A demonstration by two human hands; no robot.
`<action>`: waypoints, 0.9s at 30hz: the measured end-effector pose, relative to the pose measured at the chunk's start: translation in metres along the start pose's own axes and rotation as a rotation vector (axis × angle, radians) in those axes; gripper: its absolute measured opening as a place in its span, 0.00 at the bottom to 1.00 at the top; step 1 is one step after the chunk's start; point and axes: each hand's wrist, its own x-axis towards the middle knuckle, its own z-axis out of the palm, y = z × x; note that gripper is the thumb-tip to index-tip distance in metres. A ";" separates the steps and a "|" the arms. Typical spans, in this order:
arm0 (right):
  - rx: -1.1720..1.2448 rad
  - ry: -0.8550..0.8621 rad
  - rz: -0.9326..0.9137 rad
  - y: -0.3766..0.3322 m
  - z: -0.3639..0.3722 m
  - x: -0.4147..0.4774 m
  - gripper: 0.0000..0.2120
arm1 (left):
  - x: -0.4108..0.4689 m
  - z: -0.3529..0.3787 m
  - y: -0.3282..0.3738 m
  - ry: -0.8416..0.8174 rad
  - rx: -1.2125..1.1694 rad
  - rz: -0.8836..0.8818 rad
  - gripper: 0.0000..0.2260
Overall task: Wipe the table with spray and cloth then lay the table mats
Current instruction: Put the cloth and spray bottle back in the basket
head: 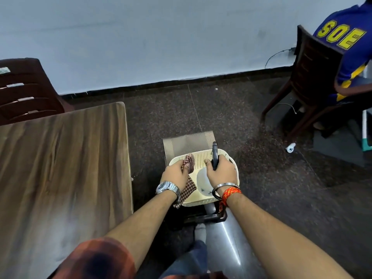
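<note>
A cream plastic basket (201,156) sits low to the right of the wooden table (60,168). My left hand (175,174) grips a checked red-and-white cloth (188,187) at the basket's left rim. Over the basket, my right hand (221,171) holds a white spray bottle (204,182) by its black trigger head (214,155). Brownish table mats (189,142) stick out from under the basket's far side.
A dark brown chair (26,91) stands behind the table at the left. At the right a person in a blue shirt (346,37) sits on another brown chair (310,77). A small white object (290,148) lies on the dark speckled floor. My legs are below the basket.
</note>
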 end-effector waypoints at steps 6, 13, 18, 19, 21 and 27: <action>-0.088 -0.194 0.052 0.036 0.017 0.045 0.11 | 0.049 0.045 -0.002 -0.103 0.062 -0.097 0.11; -0.139 -0.370 0.205 0.057 0.047 0.093 0.12 | 0.088 0.085 -0.019 -0.269 0.196 -0.197 0.15; -0.170 -0.464 0.293 0.063 0.060 0.113 0.16 | 0.094 0.097 -0.025 -0.443 0.175 -0.187 0.18; -0.182 -0.466 0.297 0.061 0.059 0.117 0.17 | 0.095 0.099 -0.026 -0.458 0.180 -0.191 0.18; -0.233 -0.445 0.258 0.057 0.056 0.123 0.23 | 0.098 0.100 -0.027 -0.446 0.171 -0.202 0.18; -0.318 -0.288 0.042 0.052 0.038 0.148 0.26 | 0.111 0.098 -0.009 -0.348 0.110 -0.196 0.23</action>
